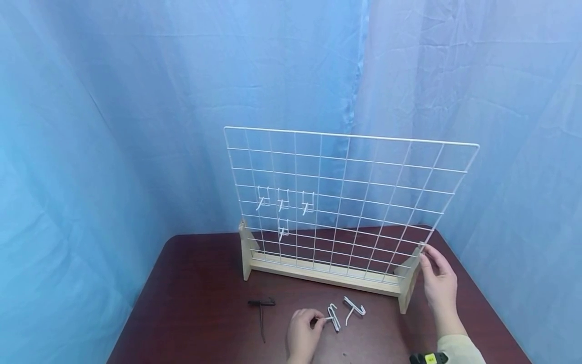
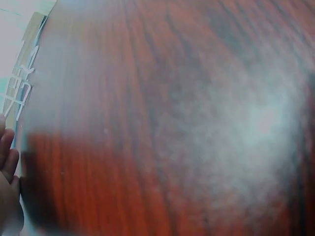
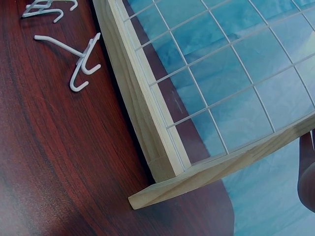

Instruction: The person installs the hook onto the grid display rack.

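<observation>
My left hand (image 1: 303, 332) pinches the straight prong of a white wire hook (image 1: 334, 318) low over the table front. In the left wrist view the fingers (image 2: 7, 157) show at the left edge, below the white hooks. A second white hook (image 1: 354, 309) lies just to the right, seen larger in the right wrist view (image 3: 81, 59). My right hand (image 1: 440, 278) grips the right side of a white wire grid panel (image 1: 350, 202) where it meets the wooden stand (image 1: 409, 278). Several white hooks (image 1: 283, 202) hang on the panel's left half.
A black hook (image 1: 261, 311) lies on the dark red wooden table (image 1: 195, 288), left of my left hand. The stand's pale base bar (image 1: 323, 274) runs across behind the loose hooks. Blue curtains (image 1: 150, 116) surround the table at the back and sides.
</observation>
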`<state>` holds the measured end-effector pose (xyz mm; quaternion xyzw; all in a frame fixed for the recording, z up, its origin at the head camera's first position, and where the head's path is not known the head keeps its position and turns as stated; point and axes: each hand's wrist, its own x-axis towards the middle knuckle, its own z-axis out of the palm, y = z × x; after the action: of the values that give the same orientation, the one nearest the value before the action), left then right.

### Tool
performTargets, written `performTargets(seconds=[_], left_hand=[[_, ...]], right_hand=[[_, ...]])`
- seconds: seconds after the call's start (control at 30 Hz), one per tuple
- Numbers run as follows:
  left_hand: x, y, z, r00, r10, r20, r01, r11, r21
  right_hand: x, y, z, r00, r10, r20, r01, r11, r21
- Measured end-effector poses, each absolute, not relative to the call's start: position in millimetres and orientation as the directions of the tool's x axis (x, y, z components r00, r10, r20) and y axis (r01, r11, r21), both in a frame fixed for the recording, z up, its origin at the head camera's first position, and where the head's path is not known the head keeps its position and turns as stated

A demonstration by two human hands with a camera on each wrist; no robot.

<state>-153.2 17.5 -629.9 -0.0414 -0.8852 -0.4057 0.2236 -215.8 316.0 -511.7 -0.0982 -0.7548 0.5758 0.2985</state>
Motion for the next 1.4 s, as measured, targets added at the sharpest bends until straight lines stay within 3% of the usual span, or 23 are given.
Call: performTargets(seconds=[0.23, 0.57, 1.0, 1.4], left_hand=[[-154, 22, -623, -0.935, -0.199, 0.293, 0.114, 0.615, 0.780], [-154, 28, -610, -0.938, -0.326, 0.123, -0.013, 0.386, 0.923], [-160, 29, -596, -0.902, -0.410, 0.135, 0.028, 0.256, 0.966], [-170, 24, -575, -0.883, -0.450, 0.134, 0.055, 0.186, 0.981]], right_hand=[[-209, 307, -497, -0.805, 0.488, 0.337, -0.196, 0.318, -0.928], [-199, 297, -481, -0.805, 0.476, 0.355, -0.230, 0.301, -0.925], [-199, 298, -481, -0.809, 0.478, 0.343, -0.213, 0.306, -0.928], [-214, 314, -510, -0.799, 0.505, 0.327, -0.164, 0.340, -0.926]])
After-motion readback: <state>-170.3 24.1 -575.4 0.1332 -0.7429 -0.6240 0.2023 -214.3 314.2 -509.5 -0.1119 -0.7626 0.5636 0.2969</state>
